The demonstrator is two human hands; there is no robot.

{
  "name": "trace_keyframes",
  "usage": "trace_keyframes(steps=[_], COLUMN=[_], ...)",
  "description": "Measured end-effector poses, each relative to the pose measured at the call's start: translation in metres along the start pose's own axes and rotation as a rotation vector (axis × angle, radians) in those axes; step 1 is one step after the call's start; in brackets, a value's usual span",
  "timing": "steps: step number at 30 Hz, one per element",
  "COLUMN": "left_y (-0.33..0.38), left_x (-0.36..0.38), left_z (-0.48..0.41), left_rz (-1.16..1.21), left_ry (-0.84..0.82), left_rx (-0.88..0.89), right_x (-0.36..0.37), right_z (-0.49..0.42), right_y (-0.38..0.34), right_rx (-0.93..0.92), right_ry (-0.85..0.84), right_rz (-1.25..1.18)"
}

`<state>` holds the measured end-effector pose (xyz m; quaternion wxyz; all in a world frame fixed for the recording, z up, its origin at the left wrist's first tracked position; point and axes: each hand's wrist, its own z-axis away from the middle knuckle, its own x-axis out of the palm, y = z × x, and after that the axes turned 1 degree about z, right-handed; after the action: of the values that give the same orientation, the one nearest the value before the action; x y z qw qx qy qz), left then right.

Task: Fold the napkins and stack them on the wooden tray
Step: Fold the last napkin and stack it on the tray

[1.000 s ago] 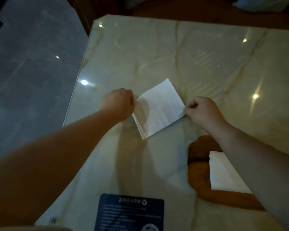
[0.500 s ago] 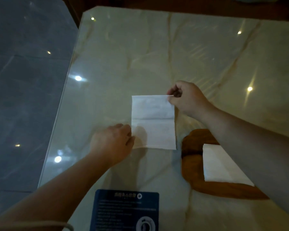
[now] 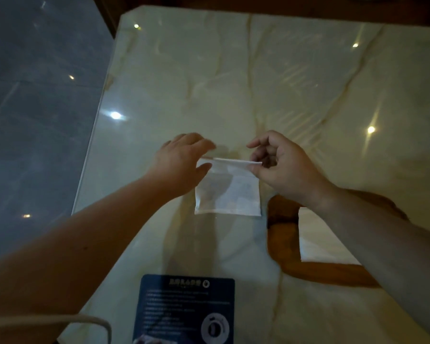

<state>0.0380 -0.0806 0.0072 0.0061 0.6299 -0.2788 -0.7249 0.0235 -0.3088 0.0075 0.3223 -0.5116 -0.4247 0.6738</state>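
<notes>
A white napkin [image 3: 230, 194] lies on the marble table in the middle of the view, with its far edge lifted and curling toward me. My right hand [image 3: 281, 167] pinches the far right corner of that edge. My left hand [image 3: 181, 165] is at the far left corner with thumb and fingers around the edge; it is blurred. To the right sits the wooden tray [image 3: 283, 234] holding a folded white napkin [image 3: 318, 242], partly hidden under my right forearm.
A dark blue printed card [image 3: 184, 309] lies at the near edge of the table. The table's left edge [image 3: 92, 145] drops to a dark tiled floor. A pale cord [image 3: 85, 321] loops at the lower left. Dark wooden furniture stands beyond the far edge.
The napkin was turned square to me. My left hand moved from its near left corner up to the far edge, and both hands have raised that edge off the table.
</notes>
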Motion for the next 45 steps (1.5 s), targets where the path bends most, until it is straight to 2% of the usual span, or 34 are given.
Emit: trace_keyframes(steps=[7, 10, 14, 18, 21, 24, 27, 31, 35, 39, 42, 45], left_y=[0.004, 0.004, 0.003, -0.005, -0.012, -0.016, -0.015, -0.014, -0.009, 0.005, 0.022, 0.041], left_x=[0.015, 0.017, 0.021, 0.021, 0.022, 0.025, 0.025, 0.025, 0.020, 0.010, 0.007, 0.010], left_z=[0.043, 0.055, 0.062, 0.051, 0.030, 0.013, 0.003, 0.004, 0.013, 0.022, 0.028, 0.033], left_rz=[-0.031, -0.062, -0.057, -0.012, -0.001, -0.051, -0.076, -0.020, 0.160, 0.582, 0.952, 1.074], left_ry=[0.070, 0.025, -0.071, -0.040, 0.008, -0.052, -0.095, -0.080, -0.052, 0.024, 0.086, 0.067], left_rx=[0.132, 0.144, 0.129, 0.082, 0.000, -0.047, -0.038, -0.069, -0.163, -0.404, -0.550, -0.562], right_x=[0.006, 0.012, 0.011, 0.006, 0.005, 0.009, 0.013, 0.013, 0.007, 0.000, -0.010, -0.027], right_z=[0.032, 0.040, 0.041, 0.030, 0.012, -0.003, -0.010, -0.009, 0.000, 0.010, 0.021, 0.035], right_y=[0.013, 0.016, 0.020, 0.026, 0.032, 0.032, 0.028, 0.027, 0.027, 0.023, 0.020, 0.019], right_rx=[-0.009, -0.071, -0.151, -0.090, 0.007, 0.085, 0.079, 0.079, 0.125, 0.124, 0.092, 0.071], right_ry=[-0.110, -0.143, -0.191, -0.057, 0.024, -0.042, -0.094, -0.071, -0.039, 0.025, 0.063, 0.073], right_rz=[0.245, 0.333, 0.570, 0.465, 0.496, 0.584, 0.685, 0.633, 0.364, 0.069, -0.041, -0.070])
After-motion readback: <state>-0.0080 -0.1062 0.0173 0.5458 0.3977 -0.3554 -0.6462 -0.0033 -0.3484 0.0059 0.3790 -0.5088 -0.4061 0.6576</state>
